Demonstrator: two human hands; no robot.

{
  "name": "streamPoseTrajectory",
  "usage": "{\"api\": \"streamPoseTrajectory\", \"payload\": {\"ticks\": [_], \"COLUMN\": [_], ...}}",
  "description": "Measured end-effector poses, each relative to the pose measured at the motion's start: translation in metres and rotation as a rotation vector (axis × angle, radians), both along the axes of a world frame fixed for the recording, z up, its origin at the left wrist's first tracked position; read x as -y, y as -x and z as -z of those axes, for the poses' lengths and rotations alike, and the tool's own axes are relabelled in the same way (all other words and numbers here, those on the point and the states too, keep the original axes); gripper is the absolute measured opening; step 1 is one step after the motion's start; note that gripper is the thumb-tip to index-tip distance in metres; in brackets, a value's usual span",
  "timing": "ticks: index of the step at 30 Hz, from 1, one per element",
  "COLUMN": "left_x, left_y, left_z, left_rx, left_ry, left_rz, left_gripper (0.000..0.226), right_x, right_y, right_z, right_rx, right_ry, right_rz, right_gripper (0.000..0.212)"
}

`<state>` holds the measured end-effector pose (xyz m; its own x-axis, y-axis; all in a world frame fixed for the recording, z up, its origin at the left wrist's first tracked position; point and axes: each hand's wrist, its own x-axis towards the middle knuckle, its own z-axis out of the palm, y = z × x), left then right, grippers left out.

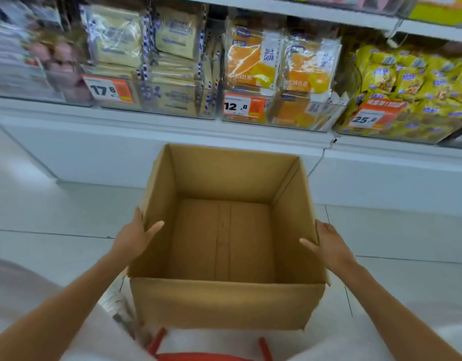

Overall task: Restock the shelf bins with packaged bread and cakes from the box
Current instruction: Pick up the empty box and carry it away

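An open brown cardboard box stands in front of me, and nothing shows inside it. My left hand grips its left wall, thumb inside and fingers outside. On the right wall, my right hand holds the same way. Above the box, clear shelf bins hold packaged bread: pale cream packs at the left and orange packs in the middle.
A bin of small yellow snack packs sits at the right. Orange price tags hang on the bin fronts. The white shelf base runs behind the box. A red stool or basket edge shows at the bottom.
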<state>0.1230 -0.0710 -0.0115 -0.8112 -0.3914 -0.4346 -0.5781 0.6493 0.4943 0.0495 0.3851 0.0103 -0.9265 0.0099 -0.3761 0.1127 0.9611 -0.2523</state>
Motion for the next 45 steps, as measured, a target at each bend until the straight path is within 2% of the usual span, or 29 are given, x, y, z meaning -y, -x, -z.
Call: {"api": "streamPoseTrajectory", "payload": {"ticks": [4,8,10,11,14,16,20,25,27,33,39,45], "left_x": [-0.001,0.003,-0.004,-0.009,-0.034,-0.057,-0.101,-0.180,-0.218,-0.349,-0.475,-0.565], "left_y": [0.002,0.019,0.023,0.025,0.033,0.041,0.057,0.087,0.100,0.134,0.167,0.208], "left_z": [0.012,0.010,0.008,0.008,0.006,-0.004,-0.033,-0.070,-0.088,-0.160,-0.256,-0.330], "left_rx": [-0.073,0.050,0.105,0.103,0.051,0.052,0.127,0.295,0.338,0.391,0.309,0.223], "left_ry": [-0.130,-0.367,-0.455,-0.475,-0.465,-0.490,-0.545,-0.425,-0.395,-0.366,-0.433,-0.412], "left_rz": [-0.033,0.056,0.137,0.180,0.284,0.305,0.361,0.468,0.510,0.670,0.829,0.962], "left_gripper": [0.067,0.067,0.064,0.070,0.092,0.087,0.090,0.074,0.072,0.090,0.085,0.067], "right_x": [-0.001,-0.012,-0.026,-0.034,-0.057,-0.071,-0.107,-0.167,-0.194,-0.284,-0.369,-0.409], "right_y": [-0.002,-0.005,-0.006,-0.006,-0.011,-0.016,-0.039,-0.099,-0.126,-0.182,-0.207,-0.214], "right_z": [0.010,0.009,0.006,0.005,0.002,0.001,-0.009,-0.033,-0.048,-0.125,-0.228,-0.312], "right_rx": [0.050,0.043,0.070,0.083,0.102,0.107,0.146,0.162,0.157,0.080,-0.006,-0.128], "right_ry": [0.178,0.289,0.341,0.356,0.328,0.303,0.249,0.344,0.369,0.365,0.404,0.448], "right_rz": [0.081,0.099,0.119,0.136,0.223,0.295,0.429,0.677,0.788,1.023,1.159,1.286], "right_gripper": [0.076,0.066,0.066,0.069,0.075,0.071,0.060,0.067,0.064,0.044,0.030,0.021]}}
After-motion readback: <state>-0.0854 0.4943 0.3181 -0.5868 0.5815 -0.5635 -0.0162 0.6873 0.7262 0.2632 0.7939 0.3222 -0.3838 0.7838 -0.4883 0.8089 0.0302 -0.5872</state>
